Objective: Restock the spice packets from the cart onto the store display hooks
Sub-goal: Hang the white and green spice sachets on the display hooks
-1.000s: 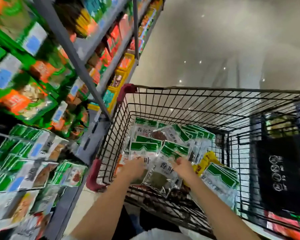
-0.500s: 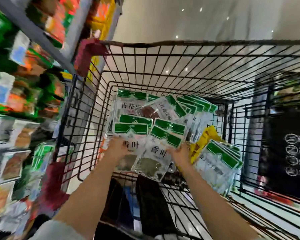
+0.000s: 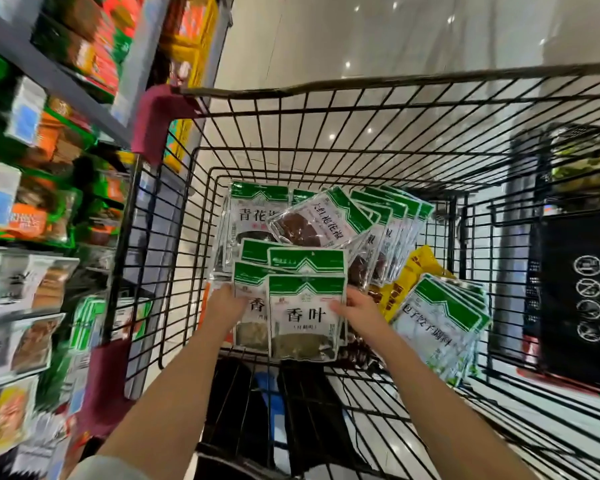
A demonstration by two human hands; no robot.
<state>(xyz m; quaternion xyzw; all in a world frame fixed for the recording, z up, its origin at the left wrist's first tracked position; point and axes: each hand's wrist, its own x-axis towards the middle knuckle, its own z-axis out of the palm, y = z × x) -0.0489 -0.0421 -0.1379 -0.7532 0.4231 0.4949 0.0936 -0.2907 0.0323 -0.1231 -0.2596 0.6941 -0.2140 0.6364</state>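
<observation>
While left hand (image 3: 224, 306) and right hand (image 3: 355, 308) curl fingers round green-topped clear plastic spice packets (image 3: 305, 317) in a black wire cart (image 3: 395, 81), I judge pickup underway; next, lift clear.

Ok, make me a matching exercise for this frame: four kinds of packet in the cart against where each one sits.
1 bay-leaf packets
2 red peppercorn packet
3 yellow packets
4 dumpling-seasoning packets

a far right in the cart
b gripped by left hand and right hand
c tilted atop the rear stacks
d partly hidden behind the rightmost stack

Pairs: 1-b, 2-c, 3-d, 4-a
</observation>
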